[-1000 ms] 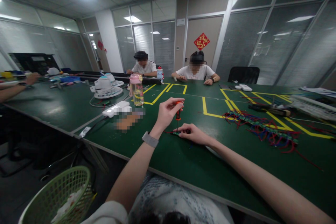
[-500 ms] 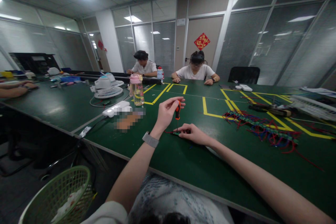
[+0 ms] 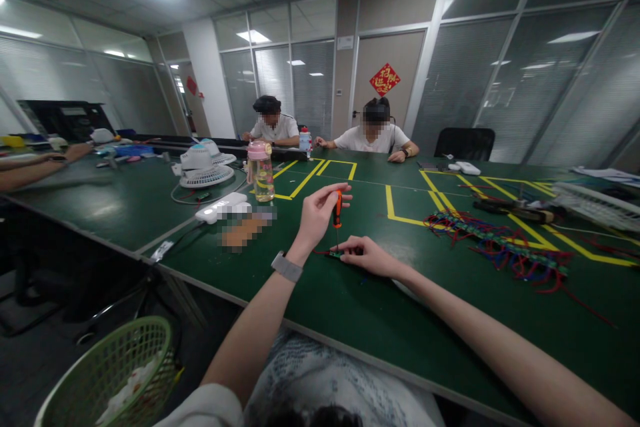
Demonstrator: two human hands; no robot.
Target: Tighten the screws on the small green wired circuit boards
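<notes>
My left hand (image 3: 317, 215), with a grey band on its wrist, is closed around the top of an orange and black screwdriver (image 3: 338, 209). The screwdriver stands nearly upright, its thin shaft reaching down to a small green circuit board (image 3: 336, 255) on the table. Where exactly the tip meets the board is too small to make out. Pinched at the board's right side is my right hand (image 3: 367, 256), its fingers hiding part of it. A red wire (image 3: 321, 253) sticks out on the board's left.
A row of green boards with red and blue wires (image 3: 505, 250) lies to the right. On the left are a pink-lidded bottle (image 3: 261, 173), white power strip (image 3: 223, 207) and fan parts (image 3: 206, 175). A green basket (image 3: 107, 373) stands below the edge. Two people sit opposite.
The screwdriver handle has turned slightly, showing more orange. My hands stay in place. Opposite, one person's hand has moved outward to the left; at far left another person's arm reaches further forward.
</notes>
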